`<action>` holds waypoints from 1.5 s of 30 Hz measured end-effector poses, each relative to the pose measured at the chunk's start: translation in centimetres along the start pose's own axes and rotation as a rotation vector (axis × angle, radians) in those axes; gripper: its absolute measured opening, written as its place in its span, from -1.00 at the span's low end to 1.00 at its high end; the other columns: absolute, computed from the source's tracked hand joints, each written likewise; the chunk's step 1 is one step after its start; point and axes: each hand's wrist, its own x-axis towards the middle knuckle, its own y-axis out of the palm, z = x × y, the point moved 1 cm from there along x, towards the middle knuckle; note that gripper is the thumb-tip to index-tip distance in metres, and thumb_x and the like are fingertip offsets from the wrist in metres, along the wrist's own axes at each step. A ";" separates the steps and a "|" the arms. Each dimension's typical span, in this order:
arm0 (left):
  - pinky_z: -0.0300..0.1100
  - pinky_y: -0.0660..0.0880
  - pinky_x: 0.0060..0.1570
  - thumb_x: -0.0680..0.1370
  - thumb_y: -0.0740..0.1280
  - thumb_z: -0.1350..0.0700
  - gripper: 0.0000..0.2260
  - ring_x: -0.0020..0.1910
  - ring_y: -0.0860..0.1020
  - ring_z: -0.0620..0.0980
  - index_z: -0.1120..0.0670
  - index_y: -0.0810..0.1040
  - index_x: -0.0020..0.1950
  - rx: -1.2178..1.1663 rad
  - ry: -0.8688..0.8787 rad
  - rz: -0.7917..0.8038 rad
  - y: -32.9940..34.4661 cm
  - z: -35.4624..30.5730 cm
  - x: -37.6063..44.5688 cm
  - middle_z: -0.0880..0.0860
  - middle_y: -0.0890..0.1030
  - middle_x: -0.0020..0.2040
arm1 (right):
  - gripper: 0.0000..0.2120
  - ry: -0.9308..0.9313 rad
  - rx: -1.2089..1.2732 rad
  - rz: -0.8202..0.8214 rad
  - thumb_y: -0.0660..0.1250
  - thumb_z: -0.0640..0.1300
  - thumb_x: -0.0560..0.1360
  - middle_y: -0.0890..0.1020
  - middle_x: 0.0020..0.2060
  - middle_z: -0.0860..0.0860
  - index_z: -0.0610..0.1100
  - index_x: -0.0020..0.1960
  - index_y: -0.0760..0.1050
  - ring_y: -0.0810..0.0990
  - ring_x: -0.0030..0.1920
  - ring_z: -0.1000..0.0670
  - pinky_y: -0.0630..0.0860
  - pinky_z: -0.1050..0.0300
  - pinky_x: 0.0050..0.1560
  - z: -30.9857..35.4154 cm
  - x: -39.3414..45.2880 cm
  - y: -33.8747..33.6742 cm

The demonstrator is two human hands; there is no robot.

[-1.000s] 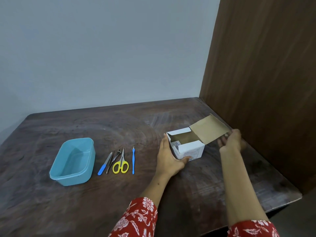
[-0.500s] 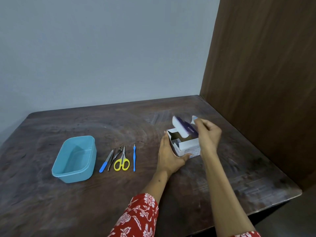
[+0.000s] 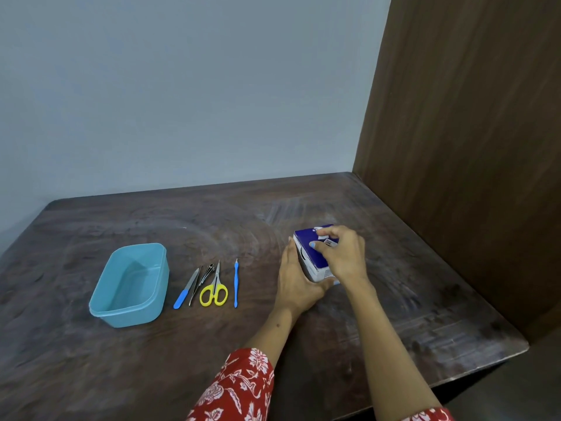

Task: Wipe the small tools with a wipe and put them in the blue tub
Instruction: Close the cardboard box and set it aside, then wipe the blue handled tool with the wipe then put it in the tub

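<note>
On the dark, scuffed wooden counter (image 3: 303,344), right of centre, stands a small cardboard box (image 3: 312,256) with a deep blue top and white sides. The person's left hand (image 3: 296,284) lies flat against the box's left side with straight fingers, its thumb reaching under the near corner. The right hand (image 3: 343,253) rests on the blue top with its fingers curled down onto the lid; a pale blue painted nail shows on the thumb. Whether those fingers pinch a flap or only press on the lid cannot be told. Both forearms reach in from the bottom edge, each with a red sleeve printed with white flowers (image 3: 239,387).

Left of the box, well apart from it, the small tools lie in a neat row, all pointing away from the person. Nearest the box is a thin blue plastic stick tool (image 3: 236,284). Next comes a pair of small scissors with yellow loop handles (image 3: 214,290). Just beside the scissors lies a slim steel tool, perhaps tweezers or clippers (image 3: 201,281), too small to tell apart. Last in the row is a metal nail file with a blue handle (image 3: 185,290).

Further left sits the light blue rectangular plastic tub (image 3: 151,302), open at the top and holding nothing. A grey-blue wall (image 3: 182,86) rises behind the counter, and a brown wood-grain panel (image 3: 470,117) stands along its right side.
</note>
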 end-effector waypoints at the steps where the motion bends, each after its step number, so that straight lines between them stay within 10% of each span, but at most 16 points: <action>1: -0.32 0.43 0.14 0.16 0.54 -0.12 -0.15 0.18 0.45 -0.17 -0.02 0.29 0.38 0.001 -0.007 0.004 0.0 0.0 0.0 -0.06 0.46 0.22 | -0.74 -0.008 -0.019 0.000 0.52 -0.18 0.33 0.65 0.01 -0.05 -0.10 0.01 0.63 0.57 0.06 -0.04 0.55 -0.09 0.04 0.0 0.0 0.1; 6: -0.32 0.42 0.17 0.17 0.55 -0.07 -0.14 0.23 0.44 -0.17 -0.03 0.24 0.39 0.021 -0.077 0.050 -0.4 -0.5 -0.3 -0.03 0.44 0.27 | -0.78 -0.052 -0.069 -0.008 0.48 -0.20 0.37 0.64 0.03 -0.05 -0.12 0.02 0.62 0.57 0.04 -0.02 0.56 -0.07 0.02 0.2 -0.3 0.5; 11: -0.20 0.01 0.45 0.29 0.56 0.03 0.06 0.52 -0.04 -0.02 0.18 -0.12 0.52 0.111 -0.155 0.102 -2.8 -1.4 -1.0 0.07 -0.03 0.55 | -0.90 -0.149 0.029 -0.138 0.38 -0.27 0.46 0.69 -0.05 0.02 -0.15 -0.06 0.64 0.61 -0.06 0.06 0.56 0.09 0.04 2.5 -1.4 0.2; 18: -0.19 0.18 0.43 0.28 0.57 0.04 0.00 0.47 0.21 -0.04 0.13 0.00 0.52 0.256 -0.086 0.094 -9.2 -2.4 -4.3 0.06 0.23 0.50 | -0.74 -0.078 0.260 0.000 0.46 -0.26 0.39 0.63 -0.32 0.11 -0.01 -0.01 0.52 0.59 -0.24 0.21 0.52 0.25 -0.13 6.2 -3.9 1.6; 24: -0.18 0.28 0.39 0.31 0.55 0.18 -0.13 0.40 0.32 -0.07 0.06 0.12 0.50 0.103 -0.147 0.036 -14.1 -2.0 -8.7 0.01 0.32 0.44 | -0.84 -0.070 0.305 0.111 0.37 -0.27 0.47 0.67 -0.23 0.02 -0.02 -0.09 0.61 0.65 -0.14 0.02 0.59 -0.06 -0.01 7.0 -6.7 4.8; 29: -0.33 0.32 0.29 0.37 0.47 0.35 -0.28 0.32 0.40 -0.12 0.13 0.24 0.45 -0.027 -0.198 -0.035 -15.5 -2.0 -10.3 0.02 0.39 0.40 | -0.87 -0.001 0.180 -0.011 0.32 -0.23 0.49 0.69 -0.13 -0.03 -0.10 -0.02 0.62 0.62 -0.06 0.00 0.49 0.18 -0.05 6.5 -6.3 4.4; 45: -0.46 0.37 0.20 0.46 0.40 0.28 -0.46 0.17 0.46 -0.33 0.08 0.35 0.40 0.037 -0.114 -0.098 -18.2 -1.8 -12.0 -0.09 0.42 0.32 | -0.82 0.047 -0.072 -0.158 0.28 -0.25 0.49 0.66 -0.09 -0.10 -0.10 0.06 0.51 0.58 -0.04 -0.17 0.44 0.08 -0.15 6.6 -7.5 3.2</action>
